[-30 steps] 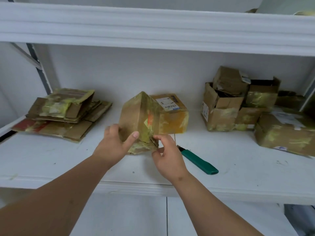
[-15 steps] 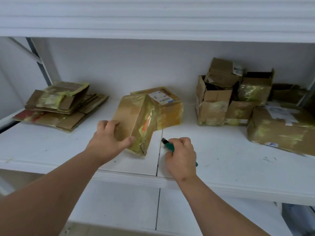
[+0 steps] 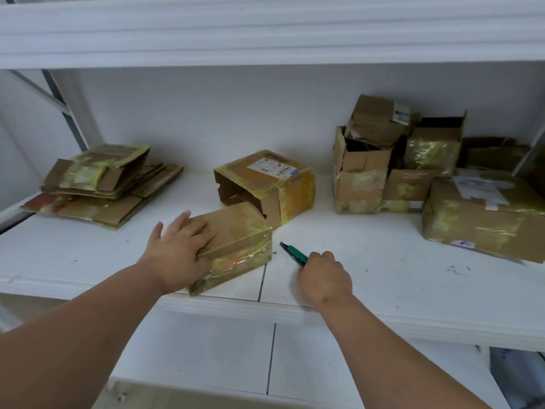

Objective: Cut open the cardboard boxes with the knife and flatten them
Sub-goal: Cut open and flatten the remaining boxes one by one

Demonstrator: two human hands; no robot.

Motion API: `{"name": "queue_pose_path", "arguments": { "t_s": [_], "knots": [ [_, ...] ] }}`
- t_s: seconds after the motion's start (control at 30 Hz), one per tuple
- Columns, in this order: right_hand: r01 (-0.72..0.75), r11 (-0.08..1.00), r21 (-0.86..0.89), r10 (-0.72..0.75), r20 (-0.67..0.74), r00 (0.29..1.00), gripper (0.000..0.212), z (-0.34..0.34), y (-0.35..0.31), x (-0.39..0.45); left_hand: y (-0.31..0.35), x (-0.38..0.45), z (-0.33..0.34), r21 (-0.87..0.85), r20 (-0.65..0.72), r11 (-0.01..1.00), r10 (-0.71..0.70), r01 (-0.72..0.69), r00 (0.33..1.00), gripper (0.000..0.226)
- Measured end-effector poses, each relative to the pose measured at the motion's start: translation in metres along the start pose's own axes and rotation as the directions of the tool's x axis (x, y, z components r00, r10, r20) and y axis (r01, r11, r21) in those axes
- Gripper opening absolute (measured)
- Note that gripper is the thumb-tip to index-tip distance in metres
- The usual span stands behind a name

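A small taped cardboard box [image 3: 239, 246] lies on its side near the front of the white shelf [image 3: 383, 261]. My left hand [image 3: 177, 249] presses flat on its left end with straight fingers. My right hand [image 3: 324, 276] grips the green utility knife [image 3: 293, 252], its blade tip pointing up-left toward the box's right edge, a short gap away. Behind stands an opened box with a shipping label [image 3: 265, 184], its open side facing left.
A stack of flattened cardboard [image 3: 100, 184] lies at the back left. A pile of several unflattened boxes [image 3: 398, 160] sits at the back right, with a large taped parcel [image 3: 483, 216] in front of it. An upper shelf edge [image 3: 265, 33] overhangs.
The small box went from standing on end to lying on its side under my left hand. My right hand picked the knife up off the shelf and now points it at the box.
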State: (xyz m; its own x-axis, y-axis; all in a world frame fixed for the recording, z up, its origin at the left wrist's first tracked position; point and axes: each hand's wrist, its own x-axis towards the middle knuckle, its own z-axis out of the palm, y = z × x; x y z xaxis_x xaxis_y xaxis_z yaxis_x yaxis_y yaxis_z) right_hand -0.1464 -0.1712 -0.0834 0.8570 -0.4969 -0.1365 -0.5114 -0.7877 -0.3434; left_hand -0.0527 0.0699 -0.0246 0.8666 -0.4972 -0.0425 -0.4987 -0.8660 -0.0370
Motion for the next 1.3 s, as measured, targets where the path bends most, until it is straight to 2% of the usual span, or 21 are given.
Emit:
{"name": "queue_pose_path", "arguments": {
  "t_s": [0.1, 0.2, 0.3, 0.43, 0.53, 0.63, 0.8, 0.93, 1.1, 1.3],
  "knots": [
    [-0.032, 0.997, 0.076, 0.031, 0.009, 0.999, 0.017, -0.007, 0.007, 0.001, 0.006, 0.010, -0.003, 0.062, -0.070, 0.996, -0.061, 0.066, 0.996, 0.062],
    [-0.044, 0.986, 0.161, 0.044, 0.003, 0.999, 0.007, -0.010, 0.008, 0.001, 0.008, 0.021, 0.000, 0.074, -0.040, 0.991, -0.105, 0.108, 0.994, 0.073],
    [-0.030, 0.977, 0.210, 0.026, 0.021, 0.999, 0.008, -0.010, 0.006, -0.003, 0.011, 0.030, 0.005, 0.030, -0.006, 0.996, -0.085, 0.085, 0.996, 0.069],
    [0.086, 0.955, 0.284, -0.095, 0.020, 0.995, 0.013, -0.003, 0.002, -0.010, 0.012, 0.040, 0.008, -0.017, -0.061, 0.993, -0.120, 0.119, 0.991, 0.066],
    [0.217, 0.916, 0.337, -0.219, -0.033, 0.975, 0.024, 0.003, 0.000, -0.015, 0.005, 0.049, 0.011, -0.118, -0.081, 0.992, -0.064, 0.054, 0.995, 0.054],
    [0.296, 0.888, 0.352, -0.281, -0.092, 0.955, 0.027, 0.007, -0.005, -0.014, -0.005, 0.058, 0.011, -0.126, -0.076, 0.992, -0.011, 0.002, 0.997, 0.050],
    [0.321, 0.880, 0.351, -0.288, -0.143, 0.947, 0.020, 0.007, -0.019, -0.007, -0.020, 0.070, -0.002, -0.106, -0.102, 0.994, 0.018, -0.029, 0.995, 0.049],
    [0.326, 0.879, 0.349, -0.281, -0.176, 0.944, 0.023, 0.007, -0.030, -0.001, -0.022, 0.081, -0.007, -0.112, -0.138, 0.991, 0.063, -0.079, 0.988, 0.046],
    [0.314, 0.867, 0.386, -0.258, -0.190, 0.947, 0.030, 0.008, -0.036, 0.008, -0.027, 0.097, -0.009, -0.100, -0.129, 0.991, 0.075, -0.088, 0.989, 0.064],
    [0.313, 0.870, 0.381, -0.249, -0.209, 0.946, 0.033, 0.008, -0.049, 0.015, -0.030, 0.107, -0.011, -0.116, -0.139, 0.990, 0.059, -0.076, 0.988, 0.049]
  ]
}}
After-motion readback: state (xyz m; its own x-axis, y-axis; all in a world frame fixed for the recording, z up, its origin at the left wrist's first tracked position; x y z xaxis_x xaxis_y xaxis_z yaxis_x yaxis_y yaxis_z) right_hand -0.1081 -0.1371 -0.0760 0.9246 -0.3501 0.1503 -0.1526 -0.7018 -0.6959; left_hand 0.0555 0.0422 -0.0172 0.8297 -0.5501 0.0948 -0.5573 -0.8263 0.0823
